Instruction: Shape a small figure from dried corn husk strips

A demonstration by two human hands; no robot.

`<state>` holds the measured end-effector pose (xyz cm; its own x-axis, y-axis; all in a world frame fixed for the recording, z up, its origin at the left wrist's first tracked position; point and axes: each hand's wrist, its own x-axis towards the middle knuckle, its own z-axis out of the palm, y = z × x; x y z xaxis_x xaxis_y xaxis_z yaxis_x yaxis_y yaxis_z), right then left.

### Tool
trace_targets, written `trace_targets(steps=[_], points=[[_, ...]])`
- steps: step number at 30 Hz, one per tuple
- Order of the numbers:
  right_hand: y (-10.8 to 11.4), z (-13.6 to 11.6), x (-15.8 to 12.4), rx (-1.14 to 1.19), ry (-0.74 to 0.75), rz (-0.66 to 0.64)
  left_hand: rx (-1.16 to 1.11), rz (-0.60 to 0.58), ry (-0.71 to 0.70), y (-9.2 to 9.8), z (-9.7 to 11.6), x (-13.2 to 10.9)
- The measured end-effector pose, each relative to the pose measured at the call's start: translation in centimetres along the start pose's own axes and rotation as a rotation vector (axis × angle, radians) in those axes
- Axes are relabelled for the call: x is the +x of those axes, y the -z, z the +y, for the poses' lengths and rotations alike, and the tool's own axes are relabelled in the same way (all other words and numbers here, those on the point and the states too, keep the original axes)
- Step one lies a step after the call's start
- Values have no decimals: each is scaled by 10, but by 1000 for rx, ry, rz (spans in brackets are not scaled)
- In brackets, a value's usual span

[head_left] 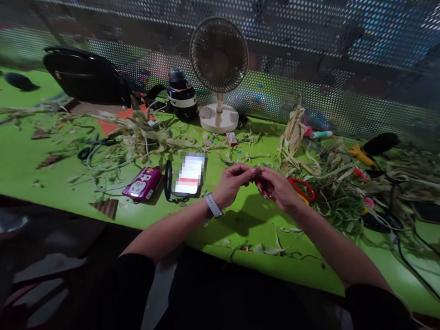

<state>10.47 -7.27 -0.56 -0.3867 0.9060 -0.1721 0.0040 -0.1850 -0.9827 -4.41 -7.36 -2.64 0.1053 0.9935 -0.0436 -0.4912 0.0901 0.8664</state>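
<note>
My left hand, with a white-banded watch at the wrist, meets my right hand above the green table. Thumbs and fingertips of both are pinched together. Whatever lies between them is too small or hidden to name. A red loop handle lies just beyond my right wrist, partly covered by it. Left of my left hand is a lit phone with a blurred screen and a dark strap beside it. A bundle of dried corn husks stands behind my right hand.
A round fan and a black jar-like bottle stand at the back near a perforated metal screen. A purple power socket, black scissors and a black bag are leftward. Husk scraps and a yellow-handled tool lie rightward.
</note>
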Motion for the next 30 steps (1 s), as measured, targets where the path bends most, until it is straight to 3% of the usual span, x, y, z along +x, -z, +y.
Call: trace_targets(steps=[3, 7, 11, 15, 20, 26, 30], points=[[1, 0, -2, -196, 69, 9, -10, 15, 28, -1, 1, 0], [5, 4, -8, -540, 285, 132, 91, -49, 135, 2, 8, -2], [9, 8, -16, -770, 368, 107, 265, -319, 293, 15, 19, -9], [8, 19, -27, -925, 317, -16, 323, -528, 415, 29, 23, -22], [5, 24, -36, -976, 210, -126, 394, -570, 422, 32, 20, -33], [4, 22, -33, -882, 157, -77, 467, -548, 307, 33, 12, -27], [2, 26, -31, -808, 207, -47, 494, -565, 326, 32, 12, -23]])
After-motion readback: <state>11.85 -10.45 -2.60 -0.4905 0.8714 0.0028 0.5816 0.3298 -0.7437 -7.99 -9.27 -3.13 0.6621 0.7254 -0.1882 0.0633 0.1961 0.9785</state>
